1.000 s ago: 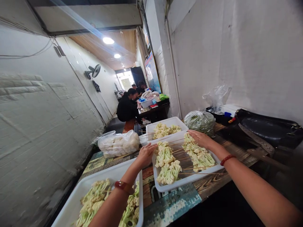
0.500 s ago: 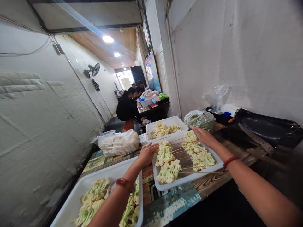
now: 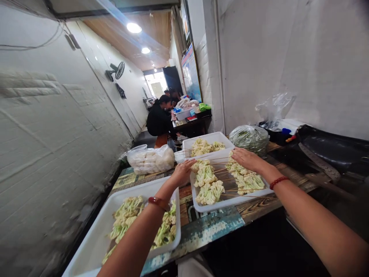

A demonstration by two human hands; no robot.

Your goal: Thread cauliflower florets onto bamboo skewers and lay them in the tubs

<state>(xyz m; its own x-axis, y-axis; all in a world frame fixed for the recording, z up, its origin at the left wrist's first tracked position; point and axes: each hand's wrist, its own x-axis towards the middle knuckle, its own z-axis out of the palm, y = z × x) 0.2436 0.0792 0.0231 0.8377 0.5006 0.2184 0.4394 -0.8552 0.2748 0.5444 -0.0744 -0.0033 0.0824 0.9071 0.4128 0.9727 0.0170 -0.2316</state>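
Two rows of skewered cauliflower (image 3: 210,192) lie in a white plastic tray (image 3: 205,208), their thin wooden sticks crossing its middle. My left hand (image 3: 183,172) is at the tray's far left corner, fingers stretched out beside the left row. Over the far end of the right row, my right hand (image 3: 247,158) lies with its fingers extended, at or just above the florets. Neither hand is wrapped round anything; whether the fingertips touch the cauliflower is hard to tell. Nearer me on the left, a second white tray (image 3: 86,234) holds more cauliflower, partly hidden by my left forearm.
Behind stands a third white tray (image 3: 227,144) with skewered cauliflower. A clear bag of pale pieces (image 3: 151,159) lies left of it, a bag of greens (image 3: 250,138) right. A black handbag (image 3: 334,148) rests at the right. A person in black (image 3: 157,120) sits farther back.
My right hand has come down and inward onto the far end of the right cauliflower row. The left hand stays by the tray's left corner. The view has tilted down.
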